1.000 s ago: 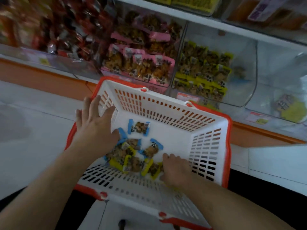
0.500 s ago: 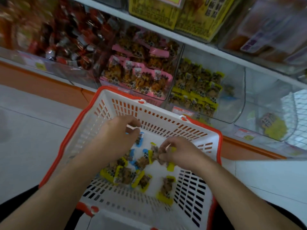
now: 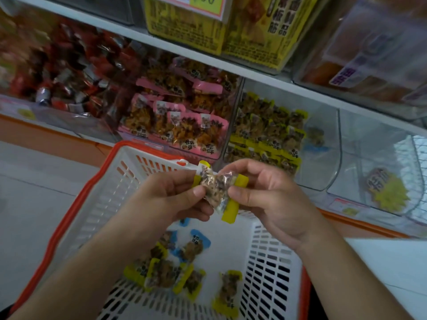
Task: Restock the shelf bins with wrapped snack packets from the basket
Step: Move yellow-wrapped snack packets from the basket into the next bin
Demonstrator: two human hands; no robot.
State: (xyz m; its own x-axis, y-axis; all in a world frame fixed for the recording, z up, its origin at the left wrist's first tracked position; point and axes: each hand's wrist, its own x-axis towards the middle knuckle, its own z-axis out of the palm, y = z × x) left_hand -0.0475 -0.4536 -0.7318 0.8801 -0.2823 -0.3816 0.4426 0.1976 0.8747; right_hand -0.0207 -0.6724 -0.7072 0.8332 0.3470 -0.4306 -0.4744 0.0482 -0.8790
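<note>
- Head view: the left hand (image 3: 171,195) and the right hand (image 3: 265,195) together pinch a small bunch of clear wrapped snack packets with yellow ends (image 3: 217,188), held above the far part of the white slotted plastic basket with an orange rim (image 3: 76,204).
- The bunch's long axis runs slantwise, from the upper left near the left fingers down to a yellow end (image 3: 230,210) hanging at the lower right; another yellow end pokes out to the right by the right fingers.
- Both hands have thumb and fingers curled onto the wrappers; the two hands sit just beside each other.
- More yellow-ended packets (image 3: 161,271) and a blue-ended packet (image 3: 196,241) lie loose on the basket floor, with bare floor to their right.
- Just beyond the basket rim stands a clear shelf bin of yellow-ended packets (image 3: 265,130), with open space at its right side.
- Beside it, to the left, a bin of pink-ended packets (image 3: 180,116) is full; further left are red wrapped sweets (image 3: 64,72).
- A pale tiled floor (image 3: 34,185) lies to the left.
</note>
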